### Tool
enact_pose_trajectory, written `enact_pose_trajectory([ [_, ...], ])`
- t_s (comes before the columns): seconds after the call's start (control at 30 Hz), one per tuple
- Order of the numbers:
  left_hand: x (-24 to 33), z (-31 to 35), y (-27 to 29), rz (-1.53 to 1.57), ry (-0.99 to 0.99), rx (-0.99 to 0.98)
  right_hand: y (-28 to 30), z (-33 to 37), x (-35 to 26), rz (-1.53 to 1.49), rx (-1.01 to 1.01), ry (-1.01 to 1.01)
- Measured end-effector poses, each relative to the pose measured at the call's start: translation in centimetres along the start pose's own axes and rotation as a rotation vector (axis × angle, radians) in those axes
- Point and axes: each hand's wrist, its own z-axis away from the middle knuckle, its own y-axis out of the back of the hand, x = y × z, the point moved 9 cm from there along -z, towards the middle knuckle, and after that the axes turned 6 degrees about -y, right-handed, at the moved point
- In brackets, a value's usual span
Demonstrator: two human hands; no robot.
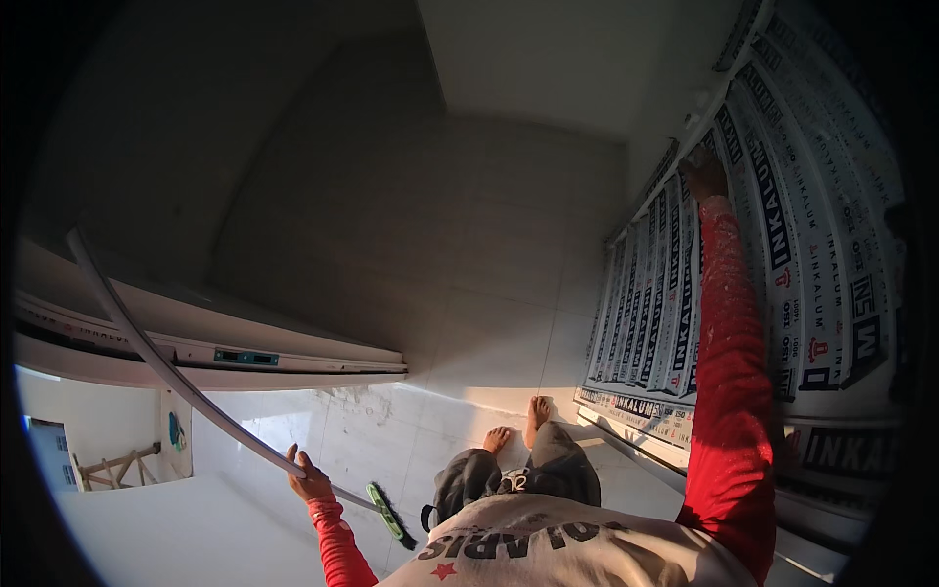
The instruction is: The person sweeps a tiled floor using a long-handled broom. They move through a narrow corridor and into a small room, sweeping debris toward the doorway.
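Note:
My left hand point(309, 476) is closed around the long pale handle of a broom point(210, 409). That handle slants up to the far left, looking bowed in this picture, and its green head with dark bristles is low down, beside my left leg. My right arm, in a red sleeve, stretches forward and to the right. At its end my right hand point(704, 174) grips the edge of a door panel point(729, 245) with slats, covered in printed white and dark-blue protective film. The fingers there are in shadow and only partly visible.
My bare feet stand on a pale tiled floor point(509, 245), partly sunlit. At left, a door frame point(293, 360) with a dark strike plate separates this shaded space from a bright area. A wooden trestle point(119, 470) stands out there. A white wall point(548, 59) rises ahead.

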Motion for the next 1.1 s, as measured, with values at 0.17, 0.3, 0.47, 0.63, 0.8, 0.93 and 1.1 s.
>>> enact_pose_trajectory([
  [0.17,-1.4,7.8,5.8,0.21,0.366,0.19,-1.7,-15.2,3.1,0.146,0.127,-0.106],
  [0.3,-1.5,16.1,11.1,0.156,0.517,0.319,-9.0,-23.8,7.7,0.002,-0.071,-0.206],
  [0.47,-1.1,24.9,16.7,0.043,0.675,0.455,-15.3,-30.4,11.1,0.2,-0.064,-0.219],
  [0.63,-1.3,32.3,20.4,-0.085,0.893,0.554,-16.2,-30.6,9.4,0.203,0.076,-0.296],
  [0.8,-2.3,35.7,20.2,-0.127,0.963,0.435,-18.1,-29.4,6.2,0.242,0.04,-0.18],
  [0.93,-3.9,35.8,17.7,0.007,0.995,0.405,-18.3,-29.2,2.3,0.254,0.032,-0.028],
  [1.1,-9.9,33.4,12.7,0.183,1.093,0.288,-11.0,-23.8,-7.8,0.235,0.03,0.151],
])
